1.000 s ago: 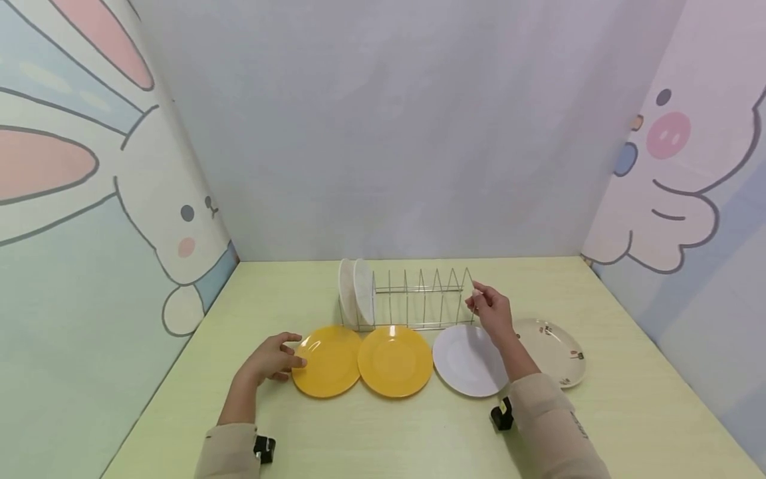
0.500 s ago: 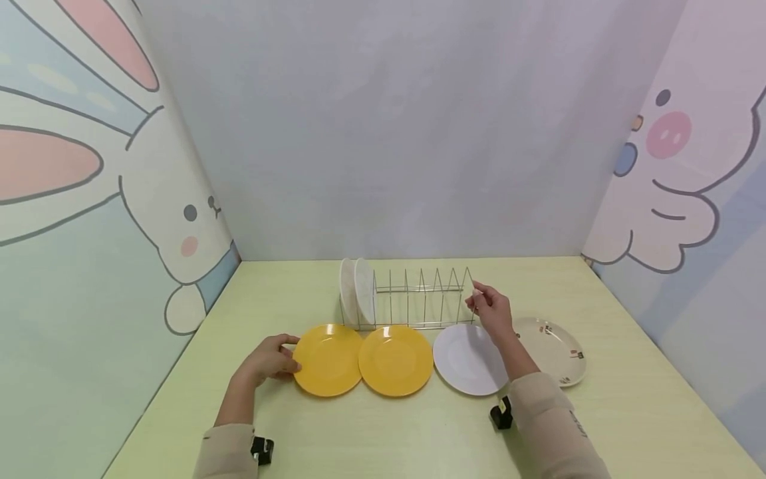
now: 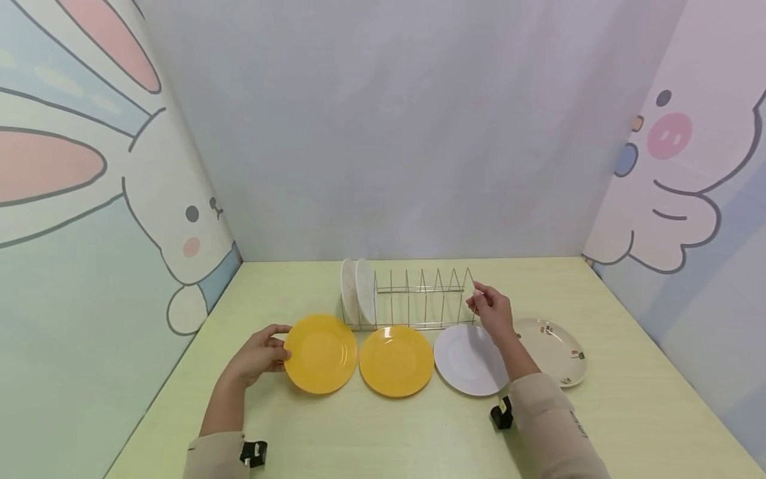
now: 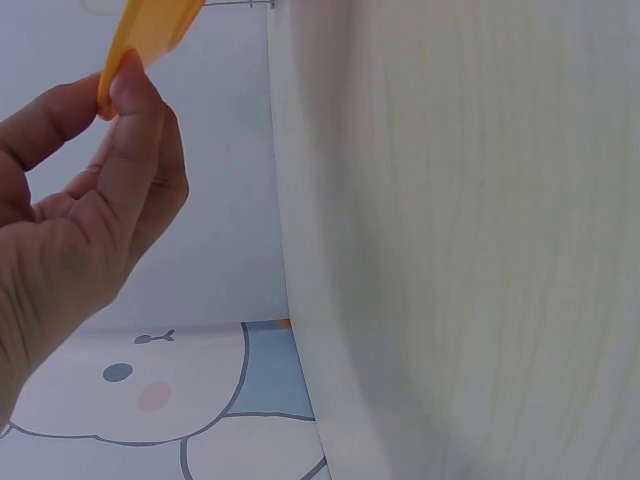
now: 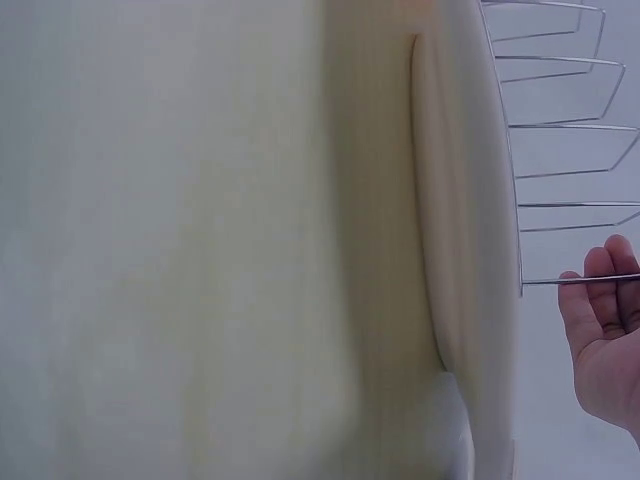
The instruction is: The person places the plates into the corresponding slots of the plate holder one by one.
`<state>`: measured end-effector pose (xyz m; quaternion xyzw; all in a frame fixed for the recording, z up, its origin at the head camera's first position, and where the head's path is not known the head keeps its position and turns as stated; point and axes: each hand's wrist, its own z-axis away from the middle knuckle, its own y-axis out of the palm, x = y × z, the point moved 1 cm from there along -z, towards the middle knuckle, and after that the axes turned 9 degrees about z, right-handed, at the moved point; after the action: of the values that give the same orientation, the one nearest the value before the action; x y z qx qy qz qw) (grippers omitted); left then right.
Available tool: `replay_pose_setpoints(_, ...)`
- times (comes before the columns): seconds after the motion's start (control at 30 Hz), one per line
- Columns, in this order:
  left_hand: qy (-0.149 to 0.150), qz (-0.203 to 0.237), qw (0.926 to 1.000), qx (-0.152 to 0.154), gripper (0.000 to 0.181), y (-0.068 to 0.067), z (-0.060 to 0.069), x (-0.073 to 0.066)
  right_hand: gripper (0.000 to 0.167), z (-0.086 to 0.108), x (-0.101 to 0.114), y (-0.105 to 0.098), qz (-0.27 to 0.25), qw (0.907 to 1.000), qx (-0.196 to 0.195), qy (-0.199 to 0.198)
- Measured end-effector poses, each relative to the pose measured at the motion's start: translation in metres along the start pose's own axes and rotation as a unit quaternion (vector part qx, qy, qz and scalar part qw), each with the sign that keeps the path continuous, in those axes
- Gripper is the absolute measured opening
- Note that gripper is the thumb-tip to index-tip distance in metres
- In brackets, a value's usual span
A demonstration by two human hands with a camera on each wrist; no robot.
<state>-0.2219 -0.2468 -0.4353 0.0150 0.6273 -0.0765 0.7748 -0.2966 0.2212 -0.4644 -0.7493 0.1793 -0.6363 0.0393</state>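
My left hand [image 3: 257,356] pinches the left rim of a yellow plate [image 3: 321,354], thumb on its upper face. In the left wrist view that plate [image 4: 150,35] is tilted and clear of the table, its edge between thumb and fingers. My right hand [image 3: 493,316] holds the right end of a wire dish rack [image 3: 419,289]; in the right wrist view the fingers [image 5: 600,290] lie at its end wire. Two white plates [image 3: 366,293] stand upright in the rack's left slots. A second yellow plate [image 3: 396,361] lies flat in front of the rack.
To the right of the second yellow plate lies a white plate [image 3: 471,360]. Beyond it is a cream plate with small printed motifs [image 3: 552,351], partly hidden by my right forearm. Walls with cartoon animals flank the table [image 3: 383,432], and a plain grey wall [image 3: 407,133] closes the back.
My left hand has taken hold of the left yellow plate, raised it from the table and shifted it slightly left, away from the other yellow plate. My right hand stays at the rack.
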Motion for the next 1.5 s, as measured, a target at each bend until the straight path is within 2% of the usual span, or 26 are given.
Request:
replay_pose_setpoints(0.27, 0.012, 0.024, 0.9996, -0.001, 0.054, -0.004, 0.004, -0.006, 0.035, -0.001, 0.001, 0.003, 0.004, 1.0000, 0.000, -0.008)
replay_pose_setpoints(0.67, 0.024, 0.039, 0.9984, -0.034, 0.051, 0.010, 0.012, -0.011, 0.033, 0.004, 0.001, -0.001, 0.000, 1.0000, 0.006, 0.000)
replay_pose_setpoints(0.9, 0.030, 0.052, 0.9968, -0.053, 0.051, 0.007, 0.018, -0.017, 0.031, 0.002, 0.001, 0.000, -0.003, 1.0000, 0.000, 0.008)
replay_pose_setpoints(1.13, 0.027, 0.082, 0.9948, -0.054, 0.053, 0.009, 0.021, -0.021, 0.026, -0.003, 0.006, 0.002, -0.016, 0.9994, -0.024, 0.019)
replay_pose_setpoints(1.5, 0.042, 0.084, 0.9940, -0.055, 0.053, 0.011, 0.030, -0.022, 0.027, -0.007, 0.003, 0.003, -0.035, 0.9989, -0.016, 0.028)
